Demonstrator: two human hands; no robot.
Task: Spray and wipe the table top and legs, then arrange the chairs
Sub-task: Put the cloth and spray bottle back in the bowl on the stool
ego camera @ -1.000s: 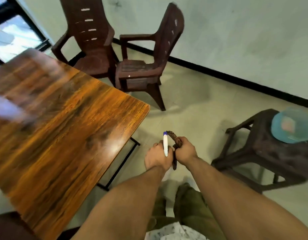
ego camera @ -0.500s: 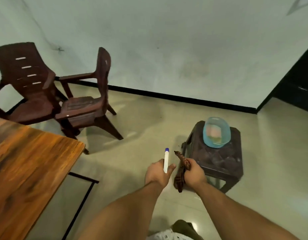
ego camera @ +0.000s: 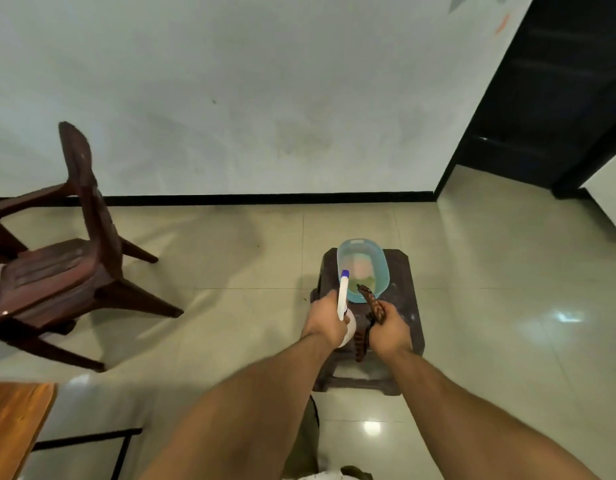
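My left hand (ego camera: 325, 322) grips a white spray bottle (ego camera: 343, 296) with a blue tip that points up. Beside it my right hand (ego camera: 389, 329) holds a brown patterned cloth (ego camera: 371, 303), whose ends stick up and hang down from the fist. Both hands hover over a dark plastic stool (ego camera: 408, 317). On the stool stands a light blue tub (ego camera: 381, 268) with something pale inside. Only a corner of the wooden table top (ego camera: 15, 420) shows at the bottom left, with its black metal leg frame (ego camera: 122, 448) under it. A brown plastic chair (ego camera: 57, 271) stands at the left.
A pale wall with a black skirting strip (ego camera: 265, 199) runs across the back. A dark doorway (ego camera: 556, 98) opens at the right. The tiled floor (ego camera: 507, 306) is glossy with light spots. My trouser leg (ego camera: 303, 441) shows below my arms.
The view has swung right, away from the table toward the stool. Both hands, still holding the bottle and cloth, have come over the stool and near the tub.
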